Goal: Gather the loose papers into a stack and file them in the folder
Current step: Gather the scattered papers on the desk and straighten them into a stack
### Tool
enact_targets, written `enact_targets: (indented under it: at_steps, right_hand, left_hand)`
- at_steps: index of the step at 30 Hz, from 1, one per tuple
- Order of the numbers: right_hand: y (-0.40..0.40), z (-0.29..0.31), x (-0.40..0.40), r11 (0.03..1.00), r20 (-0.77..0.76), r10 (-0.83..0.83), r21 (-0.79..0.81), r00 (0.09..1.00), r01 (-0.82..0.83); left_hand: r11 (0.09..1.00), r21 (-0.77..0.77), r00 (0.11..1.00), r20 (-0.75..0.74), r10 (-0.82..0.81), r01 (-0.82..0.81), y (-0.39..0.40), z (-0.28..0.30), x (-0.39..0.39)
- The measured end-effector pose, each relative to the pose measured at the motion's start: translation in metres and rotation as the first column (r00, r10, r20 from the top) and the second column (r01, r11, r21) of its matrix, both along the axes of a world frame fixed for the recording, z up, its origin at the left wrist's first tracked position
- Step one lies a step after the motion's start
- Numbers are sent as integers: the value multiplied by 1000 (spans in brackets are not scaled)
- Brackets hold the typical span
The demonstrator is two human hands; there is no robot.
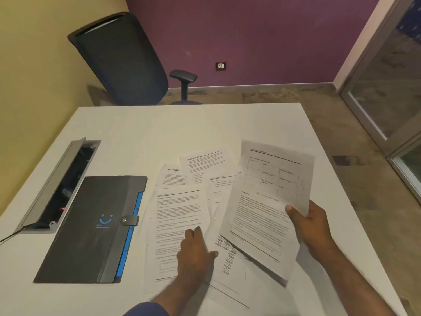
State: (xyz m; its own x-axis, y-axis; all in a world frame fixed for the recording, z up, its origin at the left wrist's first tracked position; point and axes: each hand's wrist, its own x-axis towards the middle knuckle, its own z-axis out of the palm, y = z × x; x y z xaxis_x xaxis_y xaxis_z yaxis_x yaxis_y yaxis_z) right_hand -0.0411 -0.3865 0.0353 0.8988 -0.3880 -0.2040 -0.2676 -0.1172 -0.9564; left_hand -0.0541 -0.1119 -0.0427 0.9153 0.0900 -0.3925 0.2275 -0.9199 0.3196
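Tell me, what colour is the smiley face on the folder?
Blue. The smiley face sits on the dark grey folder, shown in the head view.
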Motion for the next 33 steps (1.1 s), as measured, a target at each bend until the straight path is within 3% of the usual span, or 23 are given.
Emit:
enact_targets:
  at_steps: [5, 9, 13, 16, 19, 24, 28, 31, 33]
  right_hand:
    - [1, -6, 1, 999, -20, -34, 13, 999, 34]
    - [5, -7, 5, 999, -26, -31, 33, 999, 32]
    - [14, -10, 10, 999, -32, -13, 52, 999, 14]
    - [21, -14, 11, 998, -49, 10, 59, 999, -7]
    - [27, -20, 11, 998, -74, 20, 62, 997, -15]
    - [33, -26, 10, 999, -95, 18, 30, 995, -16]
    - [35, -26, 10, 999, -119, 33, 22, 992, -31]
    - [35, -25, 9, 999, -128, 44, 17, 991, -42]
    - [35, -24, 8, 999, -126, 49, 8, 991, -49]
  left_hand:
    - [947, -295, 992, -28, 126, -128, 10, 1, 2]
    - [899, -406, 982, 15, 189, -167, 32, 6, 9]
    - [881, -372, 939, 65, 338, -292, 69, 6, 16]
    - [905, -123, 900, 115, 420, -407, 89, 5, 17]
    - [884, 67, 886, 36, 461, -463, 96, 6, 16]
    - [847, -148, 856, 9, 517, -510, 97, 4, 17]
    - [809, -308, 836, 74, 544, -500, 98, 11, 16]
    - [813, -331, 836, 113, 538, -479, 101, 24, 19]
    - [866, -292, 883, 117, 454, -406, 106, 35, 27]
